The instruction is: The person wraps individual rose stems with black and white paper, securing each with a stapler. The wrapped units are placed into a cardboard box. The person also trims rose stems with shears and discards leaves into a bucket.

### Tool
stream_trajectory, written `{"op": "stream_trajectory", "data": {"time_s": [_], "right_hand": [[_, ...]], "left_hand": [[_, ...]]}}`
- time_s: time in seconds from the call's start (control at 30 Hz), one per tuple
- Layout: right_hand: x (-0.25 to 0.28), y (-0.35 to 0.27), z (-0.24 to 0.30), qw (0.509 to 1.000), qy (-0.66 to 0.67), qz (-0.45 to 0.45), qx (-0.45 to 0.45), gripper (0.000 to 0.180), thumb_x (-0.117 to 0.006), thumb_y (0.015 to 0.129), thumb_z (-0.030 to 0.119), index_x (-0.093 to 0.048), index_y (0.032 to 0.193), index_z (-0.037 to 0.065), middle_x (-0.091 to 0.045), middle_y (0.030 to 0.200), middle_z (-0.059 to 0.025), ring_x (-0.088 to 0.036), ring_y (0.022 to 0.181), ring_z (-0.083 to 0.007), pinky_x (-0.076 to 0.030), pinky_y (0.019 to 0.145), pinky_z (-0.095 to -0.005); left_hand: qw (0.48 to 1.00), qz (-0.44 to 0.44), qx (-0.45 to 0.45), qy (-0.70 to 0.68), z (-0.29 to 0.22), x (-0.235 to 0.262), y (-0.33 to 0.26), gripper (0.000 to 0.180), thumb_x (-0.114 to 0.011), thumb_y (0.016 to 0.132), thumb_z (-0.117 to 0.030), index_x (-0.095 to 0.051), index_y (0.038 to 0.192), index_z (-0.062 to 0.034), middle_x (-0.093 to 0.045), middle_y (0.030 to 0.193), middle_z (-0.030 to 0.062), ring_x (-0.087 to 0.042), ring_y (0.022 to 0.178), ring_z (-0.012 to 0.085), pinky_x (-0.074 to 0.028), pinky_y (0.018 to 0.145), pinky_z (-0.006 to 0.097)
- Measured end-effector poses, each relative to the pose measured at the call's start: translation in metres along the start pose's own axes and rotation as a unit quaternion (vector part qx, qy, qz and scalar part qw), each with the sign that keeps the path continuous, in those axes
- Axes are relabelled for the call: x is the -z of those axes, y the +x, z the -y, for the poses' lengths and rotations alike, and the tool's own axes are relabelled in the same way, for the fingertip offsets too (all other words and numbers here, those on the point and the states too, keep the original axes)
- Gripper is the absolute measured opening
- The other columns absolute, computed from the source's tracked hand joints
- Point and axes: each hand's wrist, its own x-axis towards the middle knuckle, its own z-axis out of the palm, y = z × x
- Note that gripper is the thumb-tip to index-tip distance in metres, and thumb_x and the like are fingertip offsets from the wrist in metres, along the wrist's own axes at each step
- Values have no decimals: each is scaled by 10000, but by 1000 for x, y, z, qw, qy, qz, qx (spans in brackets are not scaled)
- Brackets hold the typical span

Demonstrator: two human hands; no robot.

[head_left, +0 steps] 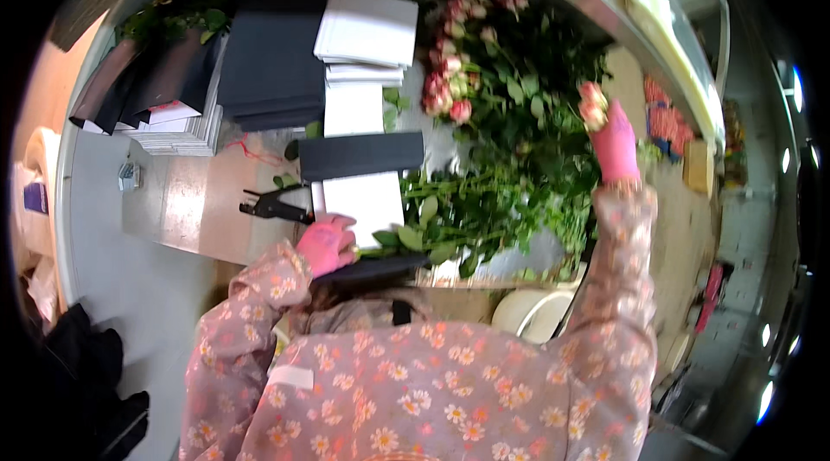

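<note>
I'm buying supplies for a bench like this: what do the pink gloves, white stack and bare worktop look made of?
Pink gloves: probably rubber, fairly matte, fitting closely. White stack: likely paper or card, matte, flat layers at its edge. Worktop: possibly metal, smooth and semi-glossy, judging by its bright glare.

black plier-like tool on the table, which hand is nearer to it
Left. The left hand is close by the right end of the black plier-like tool; the right hand is far to its right, holding pink-and-white roses.
</note>
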Motion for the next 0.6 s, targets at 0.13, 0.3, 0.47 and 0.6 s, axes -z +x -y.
{"op": "stream_trajectory", "data": {"time_s": [0.13, 0.3, 0.47, 0.6], "right_hand": [[-16, 5, -80, 994, -109, -2, -19, 257, -580, 885, 233, -548, 1043, 33, -649, 984, -253, -634, 847, -402, -526, 735, -439], [88, -11, -11, 989, -110, -67, -67, 269, -623, 864, 205, -528, 1046, 31, -665, 917, -213, -661, 894, -360, -544, 758, -441], [47, -24, 42, 978, -155, 134, 41, 236, -611, 870, 209, -528, 1004, 34, -652, 907, -198, -667, 863, -312, -544, 734, -412], [-30, -112, 201, 907, -24, 386, 166, 251, -593, 869, 172, -529, 1052, 13, -626, 921, -192, -659, 861, -284, -543, 726, -370]], "left_hand": [[1000, -3, 11, -25, -2, -2, -3, 301, -673, 744, -302, -639, 890, -41, -542, 1245, 154, -505, 1128, 335, -436, 939, 427], [1000, 6, 7, -4, -8, 6, 0, 297, -670, 752, -295, -641, 886, -31, -543, 1233, 156, -498, 1137, 328, -431, 947, 428], [999, -13, -24, 28, -4, 3, 1, 301, -664, 752, -309, -639, 873, -34, -550, 1233, 156, -511, 1143, 324, -439, 944, 417], [997, -56, -56, -14, -2, 1, -2, 206, -655, 773, -215, -615, 856, -31, -572, 1177, 186, -538, 1076, 361, -451, 910, 437]]}}
